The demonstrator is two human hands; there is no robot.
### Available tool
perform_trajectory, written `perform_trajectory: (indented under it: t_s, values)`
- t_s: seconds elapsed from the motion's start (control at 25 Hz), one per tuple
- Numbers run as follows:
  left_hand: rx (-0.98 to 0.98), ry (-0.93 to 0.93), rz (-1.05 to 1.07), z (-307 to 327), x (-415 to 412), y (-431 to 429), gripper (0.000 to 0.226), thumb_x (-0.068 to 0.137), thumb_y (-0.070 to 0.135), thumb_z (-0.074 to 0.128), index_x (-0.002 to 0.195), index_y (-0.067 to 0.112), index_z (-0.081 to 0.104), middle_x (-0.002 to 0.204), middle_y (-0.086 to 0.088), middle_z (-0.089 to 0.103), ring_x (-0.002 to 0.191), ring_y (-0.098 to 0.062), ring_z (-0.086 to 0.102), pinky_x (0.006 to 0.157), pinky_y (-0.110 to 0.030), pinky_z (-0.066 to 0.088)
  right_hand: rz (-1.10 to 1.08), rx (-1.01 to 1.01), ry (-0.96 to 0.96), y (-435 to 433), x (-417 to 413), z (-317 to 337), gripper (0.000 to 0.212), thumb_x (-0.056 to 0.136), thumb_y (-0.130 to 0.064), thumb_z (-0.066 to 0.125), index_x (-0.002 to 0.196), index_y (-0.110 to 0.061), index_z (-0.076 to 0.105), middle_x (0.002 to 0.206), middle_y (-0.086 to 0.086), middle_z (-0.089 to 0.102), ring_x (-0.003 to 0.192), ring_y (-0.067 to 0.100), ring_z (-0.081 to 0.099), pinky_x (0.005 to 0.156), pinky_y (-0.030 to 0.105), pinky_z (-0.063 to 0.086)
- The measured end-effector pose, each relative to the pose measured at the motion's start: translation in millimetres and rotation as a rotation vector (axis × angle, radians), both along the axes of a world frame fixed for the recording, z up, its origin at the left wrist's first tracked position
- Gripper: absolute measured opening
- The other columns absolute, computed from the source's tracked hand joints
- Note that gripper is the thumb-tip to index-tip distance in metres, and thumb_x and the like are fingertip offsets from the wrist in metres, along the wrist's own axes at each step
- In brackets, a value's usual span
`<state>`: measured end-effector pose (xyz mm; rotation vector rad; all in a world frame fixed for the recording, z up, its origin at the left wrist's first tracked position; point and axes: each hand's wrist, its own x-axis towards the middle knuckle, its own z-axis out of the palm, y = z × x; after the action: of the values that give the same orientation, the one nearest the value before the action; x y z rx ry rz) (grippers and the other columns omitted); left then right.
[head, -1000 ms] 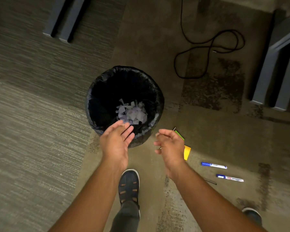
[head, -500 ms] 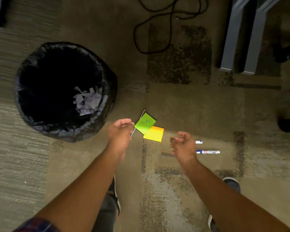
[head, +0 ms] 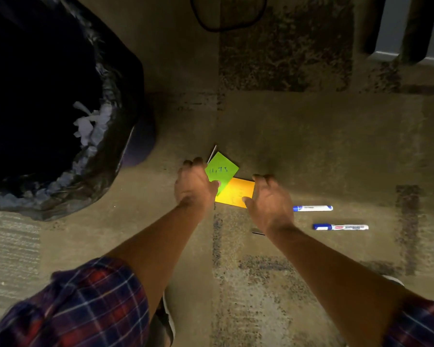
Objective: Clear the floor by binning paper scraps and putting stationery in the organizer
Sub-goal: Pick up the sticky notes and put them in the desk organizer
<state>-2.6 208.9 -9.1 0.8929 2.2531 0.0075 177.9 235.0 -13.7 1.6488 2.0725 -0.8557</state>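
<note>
While the mottled carpet (head: 298, 136) spreads underneath, a round bin (head: 125, 101) lined with crinkled black plastic sits far left, holding torn white scraps (head: 85, 126). Left hand (head: 193, 186) pinches the green square note (head: 221, 169) by its near corner; right hand (head: 271, 201), fingers spread and empty, touches the orange note (head: 238, 194). Two slim white markers (head: 313, 208) lie right.

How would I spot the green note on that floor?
Start at the big black bin; on the carpet to its right lie two sticky notes between the hands. The green note is the farther one, partly overlapping the orange note, and has dark handwriting.
</note>
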Motion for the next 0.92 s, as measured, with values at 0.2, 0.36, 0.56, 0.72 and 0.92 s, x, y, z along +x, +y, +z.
perform_trajectory:
  t_s: [0.2,0.36,0.56,0.72,0.92]
  values:
    - [-0.050,0.123,-0.015,-25,1,-7,0.056,0.084,0.044,0.083,0.128,0.016,0.062,0.129,-0.013,0.064,0.121,-0.029,0.062,0.091,-0.041,0.054,0.260,0.115,-0.075,-5,1,-27,0.071,0.085,-0.051,0.072,0.142,-0.019,0.043,0.137,0.012,0.048,0.118,0.034,0.052,0.093,0.046,0.049]
    - [0.047,0.142,0.103,-33,-4,-13,0.031,0.080,0.040,0.086,0.101,0.021,0.074,0.104,-0.009,0.076,0.101,-0.030,0.070,0.085,-0.040,0.057,0.284,0.156,-0.088,-4,0,-31,0.074,0.082,-0.049,0.077,0.140,-0.020,0.043,0.133,0.012,0.050,0.114,0.033,0.055,0.089,0.045,0.051]
    - [0.173,-0.156,0.424,-36,-9,-19,0.012,0.086,0.015,0.083,0.095,0.013,0.075,0.097,-0.014,0.079,0.087,-0.031,0.076,0.077,-0.034,0.063,0.215,0.079,-0.101,3,-8,-28,0.072,0.079,-0.048,0.080,0.136,-0.020,0.046,0.125,0.013,0.056,0.110,0.034,0.059,0.090,0.044,0.048]
    - [0.266,-0.323,0.630,-25,-7,-22,0.011,0.090,0.004,0.078,0.099,0.008,0.073,0.088,-0.007,0.075,0.064,-0.004,0.064,0.049,-0.004,0.048,0.115,-0.010,-0.142,12,-9,-24,0.046,0.084,-0.048,0.075,0.118,-0.022,0.059,0.119,0.011,0.065,0.111,0.034,0.063,0.093,0.041,0.047]
    - [0.274,-0.460,0.798,16,-3,-33,0.010,0.098,0.008,0.069,0.108,0.008,0.071,0.086,-0.002,0.073,0.069,-0.012,0.068,0.047,-0.010,0.049,-0.145,-0.165,0.037,10,2,9,0.011,0.094,-0.032,0.065,0.092,-0.024,0.056,0.106,0.012,0.074,0.106,0.036,0.067,0.087,0.039,0.046]
